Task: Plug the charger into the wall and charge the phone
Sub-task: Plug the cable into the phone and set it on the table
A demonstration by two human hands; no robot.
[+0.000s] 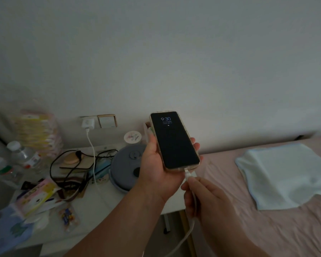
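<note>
A white charger (88, 123) sits plugged into the wall socket, and its white cable (93, 154) hangs down over the bedside table. My left hand (156, 164) holds a black phone (174, 140) in a clear case, screen up, showing 9:30. The cable's plug end (187, 174) is in the phone's bottom port. My right hand (206, 199) pinches the cable just below that plug, and the cable runs down past my wrist.
A gold-framed wall switch (107, 121) is beside the charger. The white bedside table (100, 197) carries a grey round appliance (128, 167), black cords, water bottles (26, 156), packets and a small tub (132, 138). A pink bed (267, 229) with a folded pale towel (285, 175) lies on the right.
</note>
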